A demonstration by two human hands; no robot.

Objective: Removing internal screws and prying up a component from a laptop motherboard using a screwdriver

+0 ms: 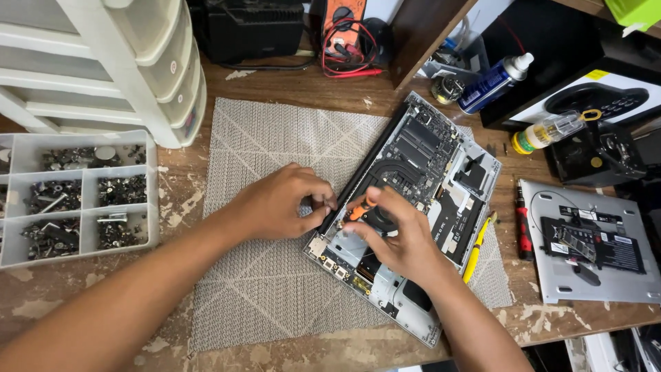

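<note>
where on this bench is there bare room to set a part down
The grey mat is bare left of the opened laptop, above and below the left hand. Bare wood lies below the screw tray. Crowded: the right side around the removed cover, and the back edge.

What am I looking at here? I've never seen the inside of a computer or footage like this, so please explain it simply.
This is one picture from a camera worn on a person's head, looking down at their own two bare hands over a worn wooden table.

In the middle, on a grey mat, lies an opened laptop with its circuit boards and fan showing. The left hand steadies the laptop's edge. The right hand holds a small orange screwdriver, tip down at the laptop's near edge.

At the left is a clear tray of sorted screws, below white plastic drawers. At the right lie the laptop's removed bottom cover, a red screwdriver, a yellow tool, a blue spray can and a small clear bottle. A multimeter with red leads sits at the back.
</note>
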